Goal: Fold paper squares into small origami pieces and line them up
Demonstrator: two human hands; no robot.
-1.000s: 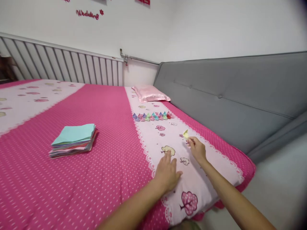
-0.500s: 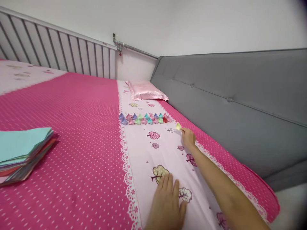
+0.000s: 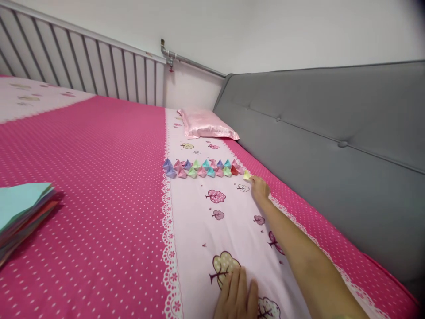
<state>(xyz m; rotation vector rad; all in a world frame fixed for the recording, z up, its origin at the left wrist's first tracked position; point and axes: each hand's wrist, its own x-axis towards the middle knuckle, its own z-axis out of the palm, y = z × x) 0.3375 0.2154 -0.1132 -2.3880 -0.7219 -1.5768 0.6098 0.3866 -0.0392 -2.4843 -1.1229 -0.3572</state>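
Between the fingertips of my right hand (image 3: 260, 188) is a small yellow folded paper boat (image 3: 247, 175), close to the right end of two rows of paper boats. Those boats are purple, pink, green, blue and red; a red paper boat (image 3: 234, 170) and a purple paper boat (image 3: 170, 172) stand in the front row. My left hand (image 3: 236, 294) lies flat on the printed bedspread (image 3: 189, 248) at the bottom of the view, fingers stretched out and holding nothing. Its wrist is outside the picture.
A stack of coloured paper (image 3: 25, 204) lies at the left, cut off by the frame. A pink satin pillow (image 3: 209, 125) rests behind the boats. The grey padded headboard (image 3: 318, 115) runs along the right, and a white radiator (image 3: 113, 73) stands at the back left.
My right hand has brought the yellow paper boat nearer to the right end of the rows. The view has shifted, so my left hand and the paper stack appear lower or further out.
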